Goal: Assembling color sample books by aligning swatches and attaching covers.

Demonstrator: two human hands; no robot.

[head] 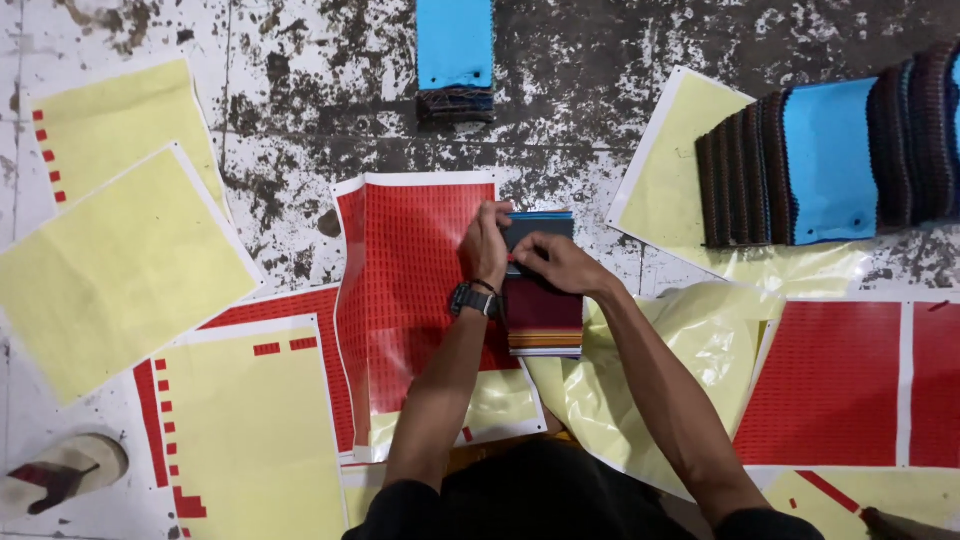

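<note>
A sandal [62,472] lies at the far left on the floor [300,110], which is worn concrete, white and flaking to dark patches. Beside it, glossy yellow backing sheets [115,270] lie fanned out, flat and rectangular, some edged with small red labels. Next comes a red label sheet [410,290], a grid of small rectangles with a white border, curling a little at its left edge.

The left hand [486,243], with a black watch [472,299] on the wrist, grips the left edge of a swatch stack [543,305] with fingers curled over its top. The stack is a thick block of fabric cards lying on the label sheet's right edge, dark blue on top with maroon and orange layers showing at the near end. The right hand [555,262] rests on the stack's top, thumb and fingers pressed together in a pinch; what it pinches is too small to tell.

Above, a blue swatch bundle [455,55] lies apart. To the right lies crumpled yellow film [690,350], then a long row of swatches [830,160], ribbed brown and blue cloth, and more red sheets [830,385].
</note>
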